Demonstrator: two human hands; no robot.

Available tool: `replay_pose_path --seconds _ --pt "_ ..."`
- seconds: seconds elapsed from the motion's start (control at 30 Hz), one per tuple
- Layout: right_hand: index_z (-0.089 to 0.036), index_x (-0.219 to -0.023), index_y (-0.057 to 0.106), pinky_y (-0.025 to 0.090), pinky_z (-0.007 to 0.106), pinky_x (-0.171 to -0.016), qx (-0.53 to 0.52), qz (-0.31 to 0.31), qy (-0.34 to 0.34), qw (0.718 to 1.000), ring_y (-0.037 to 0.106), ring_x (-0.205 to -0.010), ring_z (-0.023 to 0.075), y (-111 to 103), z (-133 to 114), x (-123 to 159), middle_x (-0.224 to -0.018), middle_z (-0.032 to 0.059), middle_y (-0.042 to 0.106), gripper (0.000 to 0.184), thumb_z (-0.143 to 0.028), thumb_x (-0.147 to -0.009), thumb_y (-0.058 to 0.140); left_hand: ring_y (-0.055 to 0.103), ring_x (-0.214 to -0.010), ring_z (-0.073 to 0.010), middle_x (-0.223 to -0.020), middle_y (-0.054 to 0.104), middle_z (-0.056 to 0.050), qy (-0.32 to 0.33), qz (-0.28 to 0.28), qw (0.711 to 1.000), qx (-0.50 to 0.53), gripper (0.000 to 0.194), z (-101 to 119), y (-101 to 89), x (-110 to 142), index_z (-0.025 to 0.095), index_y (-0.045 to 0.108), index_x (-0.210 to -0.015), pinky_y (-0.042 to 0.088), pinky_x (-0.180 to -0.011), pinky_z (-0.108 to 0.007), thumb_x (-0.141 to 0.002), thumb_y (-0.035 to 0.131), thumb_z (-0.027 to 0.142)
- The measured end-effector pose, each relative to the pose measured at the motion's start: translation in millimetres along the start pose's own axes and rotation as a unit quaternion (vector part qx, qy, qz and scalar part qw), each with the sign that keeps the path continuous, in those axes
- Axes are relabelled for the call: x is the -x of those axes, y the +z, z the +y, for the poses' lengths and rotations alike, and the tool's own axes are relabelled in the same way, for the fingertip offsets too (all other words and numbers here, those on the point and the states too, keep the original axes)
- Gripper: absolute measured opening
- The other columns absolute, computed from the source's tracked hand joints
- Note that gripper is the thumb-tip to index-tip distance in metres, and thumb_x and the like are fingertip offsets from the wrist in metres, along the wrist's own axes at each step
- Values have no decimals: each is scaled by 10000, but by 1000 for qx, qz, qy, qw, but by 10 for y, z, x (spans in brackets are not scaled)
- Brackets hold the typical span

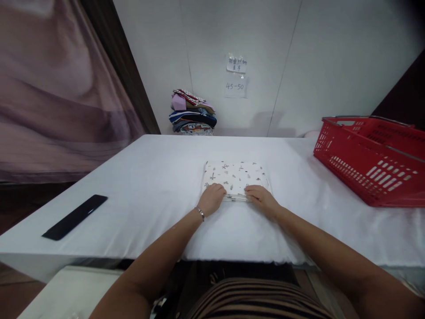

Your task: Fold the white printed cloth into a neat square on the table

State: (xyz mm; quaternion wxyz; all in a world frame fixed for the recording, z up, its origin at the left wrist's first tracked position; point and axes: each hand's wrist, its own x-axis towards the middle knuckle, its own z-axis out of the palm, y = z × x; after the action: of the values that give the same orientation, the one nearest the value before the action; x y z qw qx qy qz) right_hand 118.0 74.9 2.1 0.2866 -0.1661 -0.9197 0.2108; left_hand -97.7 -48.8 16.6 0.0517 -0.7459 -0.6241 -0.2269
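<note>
On a table (149, 177) draped in smooth white fabric lies a folded cloth (237, 173), white with small scattered dark and grey motifs, its stacked layers showing along the near edge. At the cloth's near left corner, the left hand (212, 198) rests with its fingers curled over the fabric; its thumb is hidden, so I cannot tell whether it grips or only presses. At the near right corner, the right hand (262, 200) grasps the layered edge between its fingers, and a gap separates the two hands. A metal bracelet (200, 213) circles the left wrist. Well to the left of the cloth, a long flat black object (75, 217) lies slantwise on the table. Well to its right stands a red basket (348, 168) with slotted sides. Beyond the cloth and somewhat to its left, a pile of folded fabrics (192, 113) in mixed colours sits near the pale wall (299, 66). Straight beyond the cloth, two paper notes hang on that wall, a handwritten upper note (236, 65) and a lower note (236, 87) reading "45-50". Nearer than the cloth, past the table's front edge, the person's striped top (259, 299) shows.
</note>
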Motion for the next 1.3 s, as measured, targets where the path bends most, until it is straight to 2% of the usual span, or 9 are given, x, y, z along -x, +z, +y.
replay_pose_path --seconds 0.33,0.5,0.63,0.7,0.8,0.93,1.03,1.2,1.3 --pt "-256 -1042 641 425 407 -919 73 -22 -37 996 538 -1066 194 17 40 79 -1139 46 612 297 -322 -896 392 487 -875 -165 -908 587 -47 29 -30 999 4 261 -105 10 65 199 597 -895 389 -777 -316 -894 339 240" --pt "-236 -1070 625 406 416 -933 74 -22 -63 995 515 -1106 196 32 66 95 -1142 68 612 295 -273 -896 390 515 -841 -151 -874 604 -35 -17 5 999 34 262 -41 -39 -72 201 617 -805 412 -778 -311 -880 387 301" --pt "-246 -1097 603 382 434 -950 80 -32 -72 994 507 -1122 197 42 64 86 -1160 74 601 295 -252 -892 391 452 -1111 -191 -1175 550 -57 11 16 1000 15 308 92 16 -262 224 560 -1088 361 -933 -372 -881 376 359" --pt "-233 -1122 585 371 437 -961 86 -41 -79 992 487 -1148 199 28 41 102 -1181 82 586 307 -231 -888 387 351 -1234 -217 -1322 444 -63 37 -18 999 -16 399 127 108 -279 236 465 -1224 302 -997 -409 -871 385 404" --pt "-228 -1162 556 356 441 -977 85 -56 -71 992 457 -1181 203 -11 -25 128 -1216 85 561 327 -221 -879 392 281 -1290 -239 -1386 371 -73 57 -61 995 -54 525 112 260 -211 234 368 -1311 237 -1041 -438 -842 414 464" --pt "-243 -1157 560 368 423 -978 59 -25 -18 998 463 -1178 203 -67 -98 5 -1175 74 590 325 -252 -882 386 244 -1310 -238 -1409 332 -75 66 -66 993 -72 568 59 343 -137 238 304 -1351 197 -1062 -449 -845 389 482" --pt "-221 -1218 511 301 436 -1021 84 4 44 996 340 -1269 218 -102 -64 -204 -1289 88 495 370 -322 -887 380 246 -1309 -245 -1412 326 -77 71 -66 992 -78 570 44 329 -139 237 295 -1356 203 -1058 -458 -848 380 483" --pt "-134 -1309 391 163 504 -1041 176 -90 209 958 121 -1340 291 -67 139 -342 -1441 149 235 580 -494 -854 385 239 -1313 -248 -1423 306 -75 77 -61 991 -89 572 54 318 -104 231 286 -1360 210 -1057 -462 -854 364 486" --pt "-170 -1309 384 146 495 -1040 191 -109 233 947 106 -1344 277 -8 221 -284 -1451 130 218 559 -507 -866 342 239 -1313 -247 -1420 312 -77 74 -63 992 -78 590 82 310 -79 230 292 -1359 203 -1061 -461 -844 376 504"
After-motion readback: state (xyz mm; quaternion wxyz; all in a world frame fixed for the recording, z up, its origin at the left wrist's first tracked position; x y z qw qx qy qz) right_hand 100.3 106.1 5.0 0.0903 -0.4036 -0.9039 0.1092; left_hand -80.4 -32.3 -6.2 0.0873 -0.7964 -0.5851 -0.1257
